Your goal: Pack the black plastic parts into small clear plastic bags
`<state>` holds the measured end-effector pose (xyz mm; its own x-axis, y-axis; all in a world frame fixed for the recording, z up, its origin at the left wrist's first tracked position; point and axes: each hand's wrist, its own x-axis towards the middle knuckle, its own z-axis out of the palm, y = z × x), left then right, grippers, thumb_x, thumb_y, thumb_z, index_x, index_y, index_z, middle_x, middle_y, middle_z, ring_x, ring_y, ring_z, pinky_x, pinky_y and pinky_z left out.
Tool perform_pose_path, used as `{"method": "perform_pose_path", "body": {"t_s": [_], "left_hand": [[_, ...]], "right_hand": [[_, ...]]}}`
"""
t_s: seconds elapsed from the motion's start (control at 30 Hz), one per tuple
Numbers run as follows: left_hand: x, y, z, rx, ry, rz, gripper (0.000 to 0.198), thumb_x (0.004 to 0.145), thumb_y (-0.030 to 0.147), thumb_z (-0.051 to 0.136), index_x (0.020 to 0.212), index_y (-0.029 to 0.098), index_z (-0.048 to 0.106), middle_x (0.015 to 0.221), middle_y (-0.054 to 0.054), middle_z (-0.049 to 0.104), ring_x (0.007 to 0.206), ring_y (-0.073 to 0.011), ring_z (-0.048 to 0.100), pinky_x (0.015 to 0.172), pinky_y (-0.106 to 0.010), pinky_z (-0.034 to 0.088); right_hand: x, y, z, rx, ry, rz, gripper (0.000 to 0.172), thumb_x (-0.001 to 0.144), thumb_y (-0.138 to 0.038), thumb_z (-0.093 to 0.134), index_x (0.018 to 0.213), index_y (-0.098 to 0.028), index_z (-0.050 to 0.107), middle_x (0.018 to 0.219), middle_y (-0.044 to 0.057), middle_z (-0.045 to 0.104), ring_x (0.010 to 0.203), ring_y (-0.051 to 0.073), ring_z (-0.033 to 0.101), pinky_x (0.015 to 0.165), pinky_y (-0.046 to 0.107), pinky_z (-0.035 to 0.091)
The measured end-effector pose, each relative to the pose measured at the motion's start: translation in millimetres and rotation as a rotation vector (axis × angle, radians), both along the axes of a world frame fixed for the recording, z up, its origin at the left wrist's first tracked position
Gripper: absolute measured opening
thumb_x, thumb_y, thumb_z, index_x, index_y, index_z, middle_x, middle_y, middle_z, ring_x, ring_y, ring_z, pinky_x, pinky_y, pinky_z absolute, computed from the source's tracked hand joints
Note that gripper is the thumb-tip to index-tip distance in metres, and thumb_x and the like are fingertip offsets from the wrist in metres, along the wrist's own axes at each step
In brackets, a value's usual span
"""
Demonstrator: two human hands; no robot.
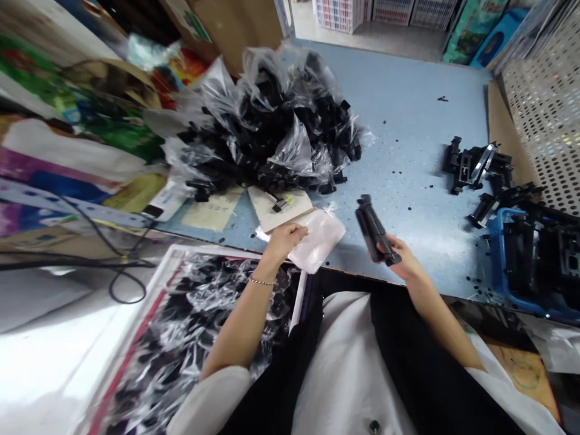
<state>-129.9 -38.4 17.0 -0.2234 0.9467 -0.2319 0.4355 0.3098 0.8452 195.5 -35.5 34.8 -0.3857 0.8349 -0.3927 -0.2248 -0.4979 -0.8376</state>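
Observation:
My right hand (403,258) grips a long black plastic part (372,229) by its near end, holding it tilted above the table's front edge. The part looks like a folded bracket or small stand; its exact kind is not clear. My left hand (285,239) has its fingers curled on the edge of clear, whitish plastic bags (321,238), which seem to lie in a flat stack. Behind them is an open cardboard piece (283,211) with a small black part (279,204) on it.
Black parts in clear bags (272,127) are heaped at the back left. A crate (167,266) below the table holds more bagged parts. Loose black parts (471,163) lie at the right, beside a full blue basket (501,260). Cables (129,263) hang at the left.

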Motion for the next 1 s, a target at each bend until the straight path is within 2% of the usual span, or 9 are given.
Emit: {"method": "perform_pose_path", "body": {"t_s": [0.1, 0.2, 0.3, 0.43, 0.53, 0.63, 0.8, 0.9, 1.0], "left_hand": [[0, -1, 4.7, 0.058, -0.002, 0.022, 0.021, 0.082, 0.036, 0.065, 0.082, 0.015, 0.069, 0.066, -0.002, 0.066, 0.06, -0.0152, 0.059, 0.06, -0.026, 0.048], [-2, -9, 7.3, 0.268, 0.279, -0.081, 0.02, 0.088, 0.021, 0.051, 0.092, 0.015, 0.069, 0.093, -0.01, 0.074, 0.089, -0.0226, 0.07, 0.084, -0.037, 0.057], [-4, -17, 8.6, 0.396, 0.571, -0.256, 0.038, 0.091, 0.01, 0.039, 0.111, 0.013, 0.071, 0.126, -0.017, 0.069, 0.119, -0.0283, 0.065, 0.107, -0.046, 0.051], [12, -32, 14.8, 0.515, 0.588, -0.376, 0.049, 0.094, 0.006, 0.036, 0.137, 0.01, 0.059, 0.143, -0.019, 0.058, 0.135, -0.0266, 0.056, 0.116, -0.044, 0.048], [39, -51, 27.2, 0.609, 0.492, -0.462, 0.052, 0.097, 0.006, 0.037, 0.145, 0.016, 0.052, 0.144, -0.015, 0.058, 0.136, -0.023, 0.055, 0.116, -0.042, 0.049], [64, -67, 38.4, 0.675, 0.389, -0.559, 0.047, 0.098, 0.007, 0.041, 0.139, 0.023, 0.057, 0.136, -0.012, 0.062, 0.128, -0.0203, 0.061, 0.11, -0.037, 0.054], [76, -61, 31.1, 0.618, 0.458, -0.298, 0.042, 0.092, 0.002, 0.045, 0.126, 0.019, 0.062, 0.145, -0.018, 0.051, 0.131, -0.0272, 0.059, 0.106, -0.044, 0.056], [84, -47, 20.9, 0.584, 0.551, -0.26, 0.062, 0.09, -0.002, 0.039, 0.15, 0.015, 0.043, 0.155, -0.022, 0.042, 0.145, -0.0318, 0.046, 0.111, -0.048, 0.051], [99, -44, 21.0, 0.687, 0.506, -0.42, 0.073, 0.092, -0.001, 0.034, 0.162, 0.018, 0.024, 0.155, -0.02, 0.046, 0.144, -0.029, 0.047, 0.113, -0.045, 0.05]], "right_hand": [[-46, -15, -11.2, -0.254, 0.257, 0.113, 0.033, 0.067, -0.039, 0.087, 0.086, -0.021, 0.067, 0.077, 0.001, 0.07, 0.066, 0.015, 0.066, 0.057, 0.025, 0.054], [-73, -26, -29.6, -0.525, 0.329, 0.203, 0.02, 0.08, -0.029, 0.079, 0.091, -0.018, 0.066, 0.081, 0.003, 0.071, 0.066, 0.013, 0.067, 0.059, 0.023, 0.057], [-81, -28, -41.9, -0.697, 0.395, 0.208, 0.011, 0.095, -0.024, 0.063, 0.1, -0.014, 0.065, 0.084, 0.005, 0.07, 0.062, 0.01, 0.064, 0.052, 0.017, 0.055], [-83, -23, -39.3, -0.77, 0.59, 0.258, 0.024, 0.102, -0.027, 0.052, 0.118, -0.011, 0.06, 0.081, 0.003, 0.065, 0.059, 0.008, 0.056, 0.044, 0.012, 0.048], [-89, -20, -31.4, -0.656, 0.533, 0.222, 0.021, 0.1, -0.028, 0.055, 0.116, -0.015, 0.058, 0.075, 0.0, 0.062, 0.055, 0.007, 0.052, 0.04, 0.011, 0.042], [-91, -20, -20.5, -0.4, 0.345, 0.106, 0.025, 0.088, -0.026, 0.071, 0.109, -0.02, 0.059, 0.07, -0.004, 0.06, 0.056, 0.009, 0.053, 0.044, 0.015, 0.043], [-77, -22, -0.1, 0.141, 0.061, -0.149, 0.049, 0.08, -0.027, 0.077, 0.122, -0.025, 0.054, 0.066, -0.009, 0.054, 0.06, 0.011, 0.049, 0.057, 0.022, 0.043], [-70, -21, 1.5, 0.135, 0.06, -0.177, 0.059, 0.08, -0.033, 0.075, 0.132, -0.026, 0.049, 0.068, -0.008, 0.053, 0.059, 0.013, 0.047, 0.057, 0.025, 0.042], [-65, -17, -1.0, 0.076, 0.08, -0.179, 0.069, 0.078, -0.037, 0.075, 0.139, -0.03, 0.046, 0.073, -0.007, 0.056, 0.062, 0.015, 0.05, 0.058, 0.026, 0.042]]}}
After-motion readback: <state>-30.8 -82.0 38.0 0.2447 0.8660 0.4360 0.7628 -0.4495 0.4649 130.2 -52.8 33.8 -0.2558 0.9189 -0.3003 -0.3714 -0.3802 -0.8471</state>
